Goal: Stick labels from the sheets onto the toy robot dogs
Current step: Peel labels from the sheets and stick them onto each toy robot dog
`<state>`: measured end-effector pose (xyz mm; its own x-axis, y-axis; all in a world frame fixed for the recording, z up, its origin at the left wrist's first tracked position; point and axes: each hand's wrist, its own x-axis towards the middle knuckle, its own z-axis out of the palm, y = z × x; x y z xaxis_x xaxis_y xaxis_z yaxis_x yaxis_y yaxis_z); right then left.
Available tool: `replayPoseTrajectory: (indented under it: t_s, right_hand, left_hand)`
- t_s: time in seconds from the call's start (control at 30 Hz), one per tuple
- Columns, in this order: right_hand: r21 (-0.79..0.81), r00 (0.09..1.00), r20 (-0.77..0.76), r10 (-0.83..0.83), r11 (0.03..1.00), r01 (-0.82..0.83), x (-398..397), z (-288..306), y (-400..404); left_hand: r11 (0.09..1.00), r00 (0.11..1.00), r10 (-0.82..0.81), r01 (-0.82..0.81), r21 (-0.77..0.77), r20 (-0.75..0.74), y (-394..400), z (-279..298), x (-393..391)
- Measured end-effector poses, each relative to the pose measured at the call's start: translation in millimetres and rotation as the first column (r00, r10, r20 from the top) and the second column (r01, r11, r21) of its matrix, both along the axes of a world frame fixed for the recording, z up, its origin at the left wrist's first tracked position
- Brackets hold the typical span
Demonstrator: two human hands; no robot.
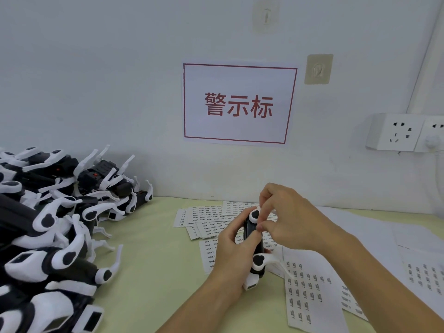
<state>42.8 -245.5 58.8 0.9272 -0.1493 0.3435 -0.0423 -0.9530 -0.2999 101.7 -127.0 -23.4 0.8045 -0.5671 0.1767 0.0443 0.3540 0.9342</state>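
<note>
The red-bordered sign point(239, 104) on the wall is the easiest anchor here, so everything's relative to that. Straight below it, over the pale green table point(153, 272), the left hand point(231, 251) wraps its fingers round a black-and-white toy robot dog point(254, 246), held lengthwise with its white legs sticking out. The right hand point(286, 219) comes in from the lower right of the sign and pinches thumb and fingertips together right on the dog's black body (whether there's a label between them, I can't tell, it's too small).

Under both hands, still below the sign, several label sheets point(204, 221) lie fanned out and overlapping on the table. More label sheets with darker printed labels point(305, 292) sit lower and to the right of the sign, beside larger plain white paper.

Far down-left of the sign there's a big pile of robot dogs point(55, 231) heaped against the wall. Right of the sign, a white wall socket point(398, 132).
</note>
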Motion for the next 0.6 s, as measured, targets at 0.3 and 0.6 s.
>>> replayPoseTrajectory:
  t_s: [0.3, 0.6]
  right_hand:
    - [-0.139, 0.991, 0.027, -0.132, 0.981, 0.134, -1, 3, 10]
    - [-0.264, 0.955, 0.086, -0.284, 0.918, 0.297, 2, 5, 22]
  left_hand:
    - [0.999, 1.000, -0.017, 0.016, -0.028, -0.013, 1, 3, -3]
    - [0.999, 0.999, -0.017, 0.016, -0.033, -0.033, 1, 2, -3]
